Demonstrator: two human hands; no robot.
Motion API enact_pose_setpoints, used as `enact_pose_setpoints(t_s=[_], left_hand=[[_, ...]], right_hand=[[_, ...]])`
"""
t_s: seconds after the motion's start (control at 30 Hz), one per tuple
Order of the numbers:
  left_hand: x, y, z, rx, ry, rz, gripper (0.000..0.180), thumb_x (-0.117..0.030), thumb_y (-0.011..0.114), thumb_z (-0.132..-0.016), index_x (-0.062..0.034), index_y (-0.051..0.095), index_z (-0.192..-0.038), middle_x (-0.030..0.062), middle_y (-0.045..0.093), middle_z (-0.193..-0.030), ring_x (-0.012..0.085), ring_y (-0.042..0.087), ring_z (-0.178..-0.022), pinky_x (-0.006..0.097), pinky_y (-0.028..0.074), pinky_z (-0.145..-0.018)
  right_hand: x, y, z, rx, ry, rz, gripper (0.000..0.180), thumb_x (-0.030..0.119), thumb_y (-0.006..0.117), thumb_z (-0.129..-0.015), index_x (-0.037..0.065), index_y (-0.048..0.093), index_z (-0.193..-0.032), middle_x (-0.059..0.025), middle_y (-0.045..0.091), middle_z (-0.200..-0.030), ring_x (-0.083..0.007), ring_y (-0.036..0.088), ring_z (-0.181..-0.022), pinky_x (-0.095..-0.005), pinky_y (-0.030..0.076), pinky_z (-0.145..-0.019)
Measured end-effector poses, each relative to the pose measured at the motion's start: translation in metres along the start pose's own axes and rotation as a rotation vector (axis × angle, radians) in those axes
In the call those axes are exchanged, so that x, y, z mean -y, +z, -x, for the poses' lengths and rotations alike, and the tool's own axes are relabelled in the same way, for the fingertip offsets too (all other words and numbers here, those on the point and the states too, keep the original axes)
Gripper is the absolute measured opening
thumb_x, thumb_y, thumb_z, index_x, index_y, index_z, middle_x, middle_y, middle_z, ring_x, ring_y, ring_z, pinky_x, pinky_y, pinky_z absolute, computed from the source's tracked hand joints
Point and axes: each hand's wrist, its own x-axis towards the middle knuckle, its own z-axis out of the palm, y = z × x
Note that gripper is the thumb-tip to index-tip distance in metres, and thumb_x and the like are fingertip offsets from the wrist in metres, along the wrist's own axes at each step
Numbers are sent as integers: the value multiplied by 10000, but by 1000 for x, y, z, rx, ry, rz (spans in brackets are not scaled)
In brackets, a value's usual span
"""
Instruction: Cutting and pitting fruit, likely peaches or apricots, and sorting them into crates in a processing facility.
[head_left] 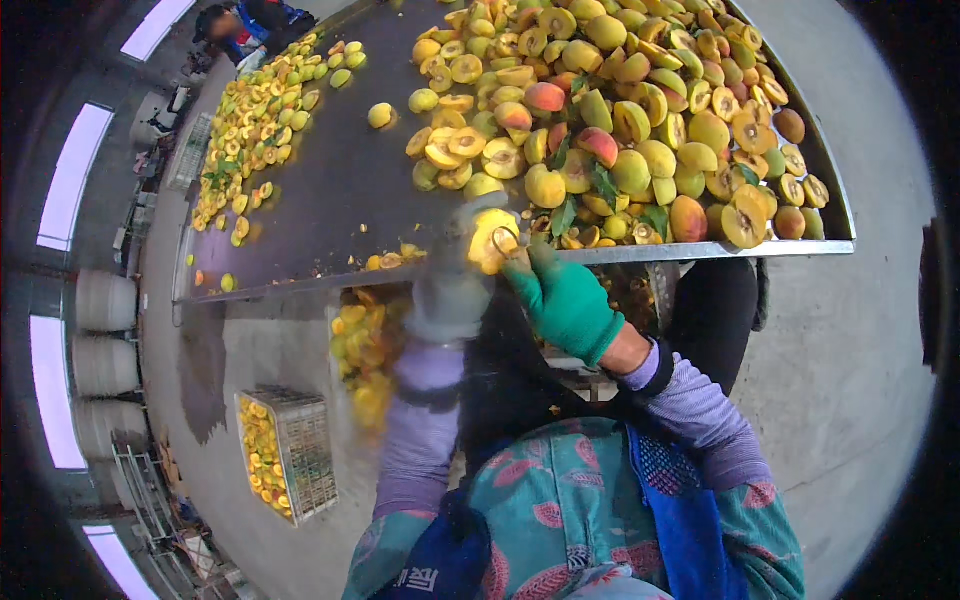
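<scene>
A yellow peach half (484, 250) is held up at the front edge of the table. My left hand (447, 295), in a grey glove and smeared by motion, is closed round it from the left. My right hand (570, 305), in a green glove, grips a small pitting tool whose thin metal loop (504, 239) lies against the cut face. The tool's handle is mostly hidden by my fingers. Just beyond both hands lies a large heap of halved peaches (630, 125), some cut side up, with green leaves among them.
The metal table (370, 200) has a raised rim. A second peach heap (255, 140) lies at its far left, near another person (250, 25). Below the edge are a container's peach halves (365, 350), partly behind my left arm. A crate (305, 455) of halves stands on the floor.
</scene>
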Motion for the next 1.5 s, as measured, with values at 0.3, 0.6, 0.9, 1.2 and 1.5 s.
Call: enact_pose_setpoints(t_s=[0.3, 0.6, 0.9, 1.2, 1.5], left_hand=[[5, 11, 12, -127, -391, 420, 375, -305, 349, -965, -11, 558, -1068, 114, 596, -1018, 190, 574, -902, 316, 461, -811], [-19, 20, 7, -298, -548, 491, 382, -320, 354, -955, -12, 573, -1018, 99, 585, -963, 202, 552, -891, 340, 438, -816], [-9, -8, -18, 239, -100, 101, 244, -117, 415, -852, -65, 598, -1004, 88, 618, -995, 222, 585, -926, 333, 457, -816], [92, 44, 41, -124, -172, 77, 359, -296, 565, -815, -48, 569, -1074, 106, 626, -920, 226, 600, -814, 311, 491, -748], [39, -43, 87, -555, -945, 908, 422, -422, 473, -880, -32, 601, -978, 96, 635, -871, 242, 622, -791, 356, 515, -707]], right_hand=[[14, 17, 15, -43, 44, -73, 339, 338, 439, -920, -1, 447, -945, -232, 548, -582, -415, 553, -525, -506, 414, -450], [13, 32, 17, -47, 131, -217, 362, 322, 412, -935, -37, 446, -962, -259, 536, -586, -440, 550, -548, -518, 404, -471], [13, 12, 21, 356, 446, -1101, 375, 414, 409, -931, 63, 503, -839, -77, 496, -578, -243, 469, -478, -373, 386, -452], [22, 19, 20, 667, 764, -1795, 389, 457, 376, -934, 113, 510, -809, 29, 410, -511, -107, 355, -384, -258, 311, -386], [17, 25, 41, 901, 736, -1939, 358, 440, 386, -936, 115, 531, -910, 15, 459, -541, -112, 416, -408, -254, 377, -429]])
